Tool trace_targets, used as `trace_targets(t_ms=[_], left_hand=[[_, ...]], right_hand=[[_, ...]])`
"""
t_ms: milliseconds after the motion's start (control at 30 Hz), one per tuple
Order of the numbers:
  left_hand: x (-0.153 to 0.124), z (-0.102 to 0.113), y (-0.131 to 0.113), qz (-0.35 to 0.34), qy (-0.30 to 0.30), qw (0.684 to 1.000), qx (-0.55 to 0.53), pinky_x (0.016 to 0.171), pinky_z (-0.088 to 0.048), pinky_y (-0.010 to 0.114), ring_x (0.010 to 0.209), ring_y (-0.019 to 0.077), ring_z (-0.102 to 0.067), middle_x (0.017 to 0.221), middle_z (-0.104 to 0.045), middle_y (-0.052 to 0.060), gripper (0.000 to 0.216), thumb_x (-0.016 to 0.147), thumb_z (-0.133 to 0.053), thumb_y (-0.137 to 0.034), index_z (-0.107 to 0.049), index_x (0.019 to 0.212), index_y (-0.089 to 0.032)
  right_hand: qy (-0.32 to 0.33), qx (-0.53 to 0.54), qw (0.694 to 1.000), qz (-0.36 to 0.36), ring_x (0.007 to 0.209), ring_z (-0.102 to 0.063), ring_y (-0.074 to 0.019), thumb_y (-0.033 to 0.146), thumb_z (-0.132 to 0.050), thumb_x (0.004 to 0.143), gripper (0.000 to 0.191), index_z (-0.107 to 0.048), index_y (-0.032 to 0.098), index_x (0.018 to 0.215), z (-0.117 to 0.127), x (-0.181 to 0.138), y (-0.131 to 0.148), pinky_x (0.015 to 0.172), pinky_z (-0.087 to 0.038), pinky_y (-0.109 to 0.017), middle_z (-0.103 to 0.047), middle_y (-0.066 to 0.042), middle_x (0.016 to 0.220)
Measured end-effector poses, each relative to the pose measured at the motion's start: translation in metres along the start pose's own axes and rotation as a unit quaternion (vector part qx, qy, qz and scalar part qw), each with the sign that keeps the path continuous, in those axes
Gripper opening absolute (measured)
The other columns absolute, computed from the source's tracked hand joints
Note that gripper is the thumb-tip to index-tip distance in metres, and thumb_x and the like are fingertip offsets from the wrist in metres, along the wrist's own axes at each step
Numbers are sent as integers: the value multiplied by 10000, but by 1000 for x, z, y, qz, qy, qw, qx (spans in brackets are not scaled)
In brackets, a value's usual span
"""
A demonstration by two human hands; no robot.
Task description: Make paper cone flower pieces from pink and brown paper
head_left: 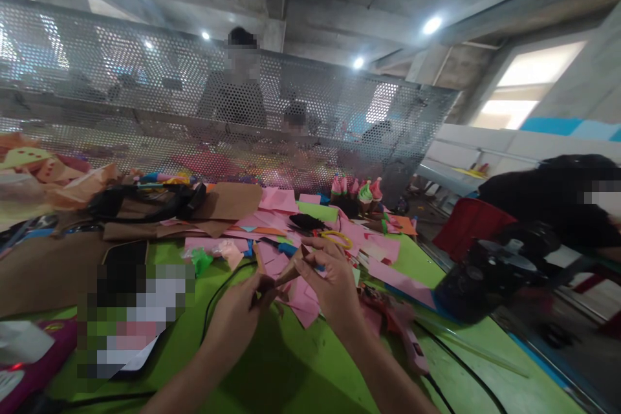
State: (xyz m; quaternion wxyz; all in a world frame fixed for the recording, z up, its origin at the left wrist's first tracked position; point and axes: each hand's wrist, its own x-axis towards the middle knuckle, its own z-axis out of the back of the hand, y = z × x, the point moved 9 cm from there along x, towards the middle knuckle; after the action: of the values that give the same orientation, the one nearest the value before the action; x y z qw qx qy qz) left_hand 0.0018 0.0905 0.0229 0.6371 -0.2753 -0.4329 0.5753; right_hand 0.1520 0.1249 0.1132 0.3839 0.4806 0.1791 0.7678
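Brown paper cone (292, 267): one, frame centre, partly finger-covered.
Left hand (246, 301): pinching narrow end, fingertips blurred.
Right hand (334, 281): pinching wide end.
Pink glue gun (409, 335): one, lower right, nozzle indistinct.

A small, slim brown cone (290, 271), rolled as if from paper, sat tilted between the left hand (243, 308) and right hand (334, 283), below the view's centre, wider end toward one o'clock, narrow tip toward seven.

No text, label, brand, number or sign can be read on the cone (290, 269), the papers (305, 308) or anything else in sight.
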Motion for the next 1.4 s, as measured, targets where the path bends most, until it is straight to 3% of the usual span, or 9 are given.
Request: trace_targets(t_ms=[67, 267, 467, 800, 1133, 1267, 1400], left_hand=[[0, 1, -5, -9, 2, 1000, 4, 707, -407, 289, 836, 224, -647, 925, -736, 49, 220, 896, -489, -349, -665, 962, -234], [-1, 4, -4, 14, 0, 999, 34, 614, -360, 283, 669, 205, -623, 701, -711, 14, 264, 897, -468, -317, -685, 785, -219], [1, 1, 2, 18, 9, 1000, 0, 643, -373, 286, 721, 209, -643, 758, -727, 8, 278, 913, -462, -359, -707, 922, -228], [2, 6, 0, 29, -13, 999, 23, 612, -350, 270, 672, 196, -619, 738, -719, 10, 281, 916, -436, -330, -650, 772, -219], [3, 6, 0, -17, -6, 992, 121, 597, -316, 275, 639, 190, -595, 698, -701, 24, 271, 918, -415, -239, -643, 773, -223], [3, 7, -4, -41, -14, 990, 135, 675, -355, 290, 762, 213, -627, 861, -732, 38, 222, 919, -440, -252, -656, 872, -240], [3, 10, -5, -48, -29, 990, 129, 652, -356, 291, 726, 207, -608, 776, -695, 38, 243, 910, -439, -239, -613, 741, -222]], right_hand=[[12, 7, 1000, -1, 1073, -584, -258, 199, -657, 821, 189, -704, 229, 640, -3, -1, 2, 918, -404, -408, -684, -69, 1027], [25, 39, 999, -17, 1112, -573, -261, 207, -657, 818, 208, -692, 226, 614, -7, -3, 3, 930, -411, -401, -674, -70, 1073], [16, 24, 999, -28, 1120, -562, -276, 242, -664, 817, 180, -711, 223, 644, -4, -2, -3, 941, -389, -423, -663, -82, 1076], [-1, 26, 1000, -13, 1092, -572, -272, 256, -664, 810, 190, -683, 222, 624, 1, 1, -3, 936, -380, -421, -673, -81, 1082], [-8, 5, 1000, -17, 1063, -577, -263, 257, -674, 805, 198, -668, 222, 610, 2, 0, -7, 934, -378, -417, -675, -76, 1085], [1, 1, 999, -32, 1082, -571, -272, 255, -660, 811, 194, -689, 222, 622, -1, -1, -9, 928, -389, -421, -677, -80, 1070], [15, 4, 999, -29, 1106, -564, -274, 262, -651, 825, 217, -695, 225, 616, -3, -1, -5, 928, -402, -417, -671, -80, 1077]])
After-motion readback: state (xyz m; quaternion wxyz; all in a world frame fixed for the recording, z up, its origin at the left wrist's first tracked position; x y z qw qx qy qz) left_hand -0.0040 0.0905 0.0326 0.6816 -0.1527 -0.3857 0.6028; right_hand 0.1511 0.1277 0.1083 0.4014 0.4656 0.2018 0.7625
